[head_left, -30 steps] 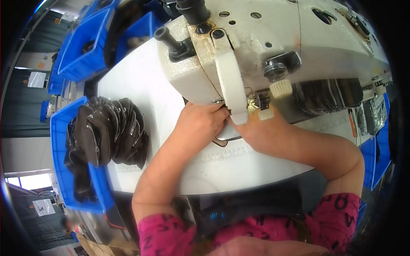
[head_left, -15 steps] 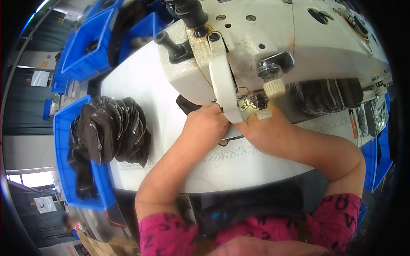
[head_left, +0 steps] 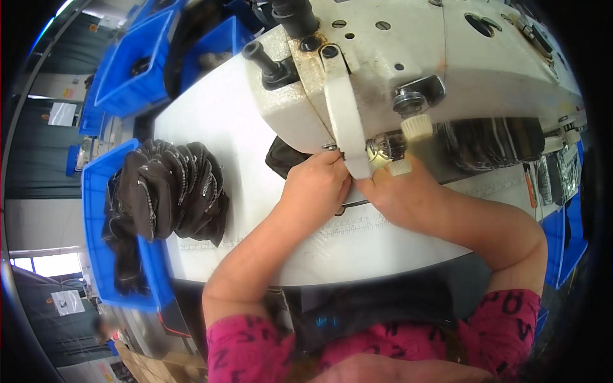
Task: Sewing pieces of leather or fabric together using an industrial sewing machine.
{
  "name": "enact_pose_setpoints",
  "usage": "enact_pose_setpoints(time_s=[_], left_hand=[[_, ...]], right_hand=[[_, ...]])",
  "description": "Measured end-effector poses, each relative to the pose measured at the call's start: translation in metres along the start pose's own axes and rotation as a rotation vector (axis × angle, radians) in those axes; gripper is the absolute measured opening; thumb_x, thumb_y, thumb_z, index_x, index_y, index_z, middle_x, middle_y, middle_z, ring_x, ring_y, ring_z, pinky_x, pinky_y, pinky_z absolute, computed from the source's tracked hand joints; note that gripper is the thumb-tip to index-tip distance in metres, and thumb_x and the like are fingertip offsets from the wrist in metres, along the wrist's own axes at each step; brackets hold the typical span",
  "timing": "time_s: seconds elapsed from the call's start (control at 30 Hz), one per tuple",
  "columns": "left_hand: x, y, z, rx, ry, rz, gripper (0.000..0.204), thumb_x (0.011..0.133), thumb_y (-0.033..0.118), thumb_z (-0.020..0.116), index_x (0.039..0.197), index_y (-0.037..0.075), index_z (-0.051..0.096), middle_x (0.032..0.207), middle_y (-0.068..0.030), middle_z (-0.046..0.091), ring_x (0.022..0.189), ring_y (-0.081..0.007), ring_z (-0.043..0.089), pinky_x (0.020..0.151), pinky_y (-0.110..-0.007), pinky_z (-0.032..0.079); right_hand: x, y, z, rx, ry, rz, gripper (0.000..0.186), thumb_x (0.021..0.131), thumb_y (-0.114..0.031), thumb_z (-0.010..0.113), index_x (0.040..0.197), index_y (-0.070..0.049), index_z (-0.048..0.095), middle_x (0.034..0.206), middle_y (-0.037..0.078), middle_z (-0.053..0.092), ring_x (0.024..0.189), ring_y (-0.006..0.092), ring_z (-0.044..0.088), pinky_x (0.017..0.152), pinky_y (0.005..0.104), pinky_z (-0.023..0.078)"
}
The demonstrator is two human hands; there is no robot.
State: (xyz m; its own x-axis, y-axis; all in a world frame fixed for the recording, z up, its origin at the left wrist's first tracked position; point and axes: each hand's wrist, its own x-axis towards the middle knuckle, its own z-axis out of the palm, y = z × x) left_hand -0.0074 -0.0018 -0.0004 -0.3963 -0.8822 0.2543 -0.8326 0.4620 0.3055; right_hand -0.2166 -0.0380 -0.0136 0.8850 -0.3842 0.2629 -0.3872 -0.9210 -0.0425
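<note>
Dark fabric piece (head_left: 283, 159) lies on the white tabletop (head_left: 306, 262) beneath the sewing machine (head_left: 377, 48), jutting past the left hand (head_left: 316, 186). I see the right hand (head_left: 407, 195) just beside it; fingertips are hidden, so I cannot tell whether either hand is clamped. Leftward, I see dark zippered pouches (head_left: 156, 198) heaped by a blue bin (head_left: 153, 271).

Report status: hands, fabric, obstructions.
Left hand and right hand close together at sewing machine head; grips unclear. Dark fabric piece beside left hand, partly hidden. White lever blocks some view between hands.
</note>
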Motion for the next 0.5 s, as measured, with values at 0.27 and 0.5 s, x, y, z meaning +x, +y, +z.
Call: enact_pose_setpoints(time_s=[0.27, 0.5], left_hand=[[-0.001, 0.004, -0.002, 0.01, -0.038, -0.048, 0.037, 0.082, 0.001, 0.069, 0.118, 0.005, 0.072, 0.099, -0.0105, 0.068, 0.086, -0.0342, 0.069, 0.072, -0.042, 0.057], [0.001, -0.006, -0.006, 0.114, 0.055, 0.083, 0.024, 0.073, 0.007, 0.072, 0.097, 0.007, 0.071, 0.095, -0.0044, 0.065, 0.088, -0.0261, 0.067, 0.071, -0.04, 0.057]], right_hand=[[0.0, 0.001, 0.003, 0.032, 0.028, 0.017, 0.041, 0.074, -0.007, 0.069, 0.114, 0.0, 0.064, 0.056, 0.005, 0.062, 0.049, 0.025, 0.062, 0.052, 0.0389, 0.045], [0.002, 0.002, 0.012, 0.063, 0.003, 0.014, 0.042, 0.075, -0.007, 0.068, 0.116, 0.0, 0.063, 0.056, 0.004, 0.06, 0.049, 0.0255, 0.061, 0.051, 0.0392, 0.044]])
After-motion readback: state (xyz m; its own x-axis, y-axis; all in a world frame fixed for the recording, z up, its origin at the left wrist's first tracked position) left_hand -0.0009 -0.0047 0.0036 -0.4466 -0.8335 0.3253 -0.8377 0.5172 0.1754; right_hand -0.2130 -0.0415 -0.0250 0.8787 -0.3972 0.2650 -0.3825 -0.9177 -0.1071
